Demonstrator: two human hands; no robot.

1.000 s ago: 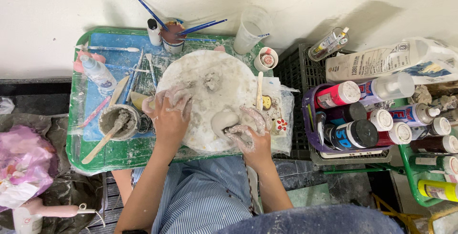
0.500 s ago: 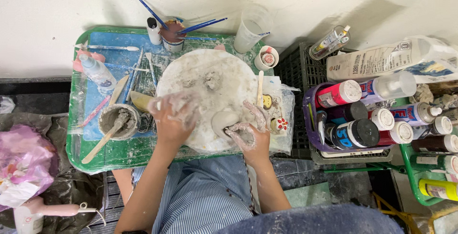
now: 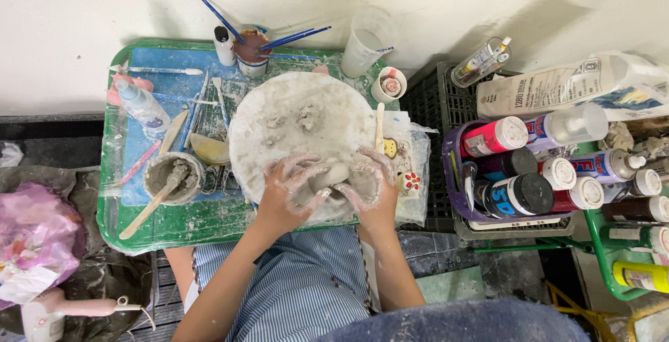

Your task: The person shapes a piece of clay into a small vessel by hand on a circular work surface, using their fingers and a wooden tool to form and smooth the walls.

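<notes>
A round clay-smeared board [image 3: 300, 115] lies on a green tray [image 3: 174, 227]. At the board's near edge sits a lump of grey clay [image 3: 333, 175]. My left hand [image 3: 284, 196] and my right hand [image 3: 368, 185], both coated in wet clay, close around the lump from either side. A few small clay scraps [image 3: 306, 115] rest on the board farther back.
A small bowl of grey slip with a wooden stick [image 3: 167, 178] sits left of the board, with brushes in a cup [image 3: 251, 46], a plastic cup [image 3: 366, 46] and tools behind. Paint bottles [image 3: 516, 196] fill baskets on the right. A pink bag [image 3: 35, 241] lies at left.
Both hands have drawn together from apart on the board and now enclose the clay lump at its near edge.
</notes>
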